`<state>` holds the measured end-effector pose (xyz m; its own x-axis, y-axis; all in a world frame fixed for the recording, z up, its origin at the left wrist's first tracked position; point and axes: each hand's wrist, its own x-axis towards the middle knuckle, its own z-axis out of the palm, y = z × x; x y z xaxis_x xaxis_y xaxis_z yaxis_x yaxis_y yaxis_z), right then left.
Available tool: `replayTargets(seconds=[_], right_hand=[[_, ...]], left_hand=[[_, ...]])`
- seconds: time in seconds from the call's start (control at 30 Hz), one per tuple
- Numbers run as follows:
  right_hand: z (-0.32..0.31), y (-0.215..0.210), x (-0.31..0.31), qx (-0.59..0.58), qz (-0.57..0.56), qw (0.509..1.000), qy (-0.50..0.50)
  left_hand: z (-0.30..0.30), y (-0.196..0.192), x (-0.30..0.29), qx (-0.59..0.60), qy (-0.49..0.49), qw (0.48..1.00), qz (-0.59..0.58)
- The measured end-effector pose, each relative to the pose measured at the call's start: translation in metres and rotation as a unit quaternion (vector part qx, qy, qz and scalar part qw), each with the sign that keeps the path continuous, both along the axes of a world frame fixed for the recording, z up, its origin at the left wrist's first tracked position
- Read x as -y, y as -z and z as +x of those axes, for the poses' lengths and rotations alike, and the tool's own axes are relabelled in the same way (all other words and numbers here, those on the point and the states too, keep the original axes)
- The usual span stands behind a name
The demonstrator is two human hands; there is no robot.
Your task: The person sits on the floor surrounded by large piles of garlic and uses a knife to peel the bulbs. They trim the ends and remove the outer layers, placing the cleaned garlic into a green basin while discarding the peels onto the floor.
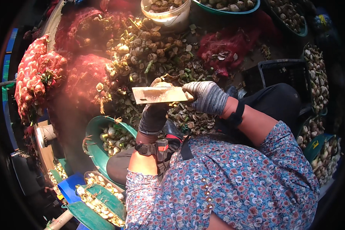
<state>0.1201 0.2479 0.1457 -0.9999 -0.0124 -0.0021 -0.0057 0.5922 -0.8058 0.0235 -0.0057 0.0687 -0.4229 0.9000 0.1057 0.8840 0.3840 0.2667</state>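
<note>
My right hand, in a grey striped glove, is closed round the handle end of a cleaver. Its broad, stained blade lies level and points left. Just behind and under the blade is my left hand, in a dark glove, its fingers curled and partly hidden. A pale tan garlic bulb shows above the blade's upper edge, seemingly in the left fingers; the blade covers most of it. A heap of garlic bulbs with stalks and dry skins spreads on the ground beyond my hands.
A green basin of garlic stands by my left leg. Beyond the heap are a white bucket and a teal basin. Red net bags lie left, a red net ahead, and a black crate stands at right.
</note>
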Motion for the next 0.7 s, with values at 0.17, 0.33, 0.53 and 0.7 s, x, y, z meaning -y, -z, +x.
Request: replayTargets(seconds=[0.17, 0.33, 0.53, 0.7], right_hand=[[0.005, -0.002, 0.001, -0.012, 0.080, 0.994, -0.073], [0.005, 0.000, 0.009, 0.053, 0.106, 0.986, -0.116], [0.005, 0.036, 0.008, 0.042, 0.109, 0.987, -0.109], [-0.014, 0.067, -0.002, 0.177, 0.145, 0.973, -0.021]], left_hand=[[-0.001, 0.039, 0.021, -0.290, 0.013, 0.957, -0.005], [0.009, 0.058, 0.040, 0.280, -0.098, 0.939, 0.174], [0.013, 0.002, 0.012, 0.726, -0.080, 0.617, 0.294], [0.020, -0.064, -0.014, 0.600, -0.232, 0.738, 0.203]])
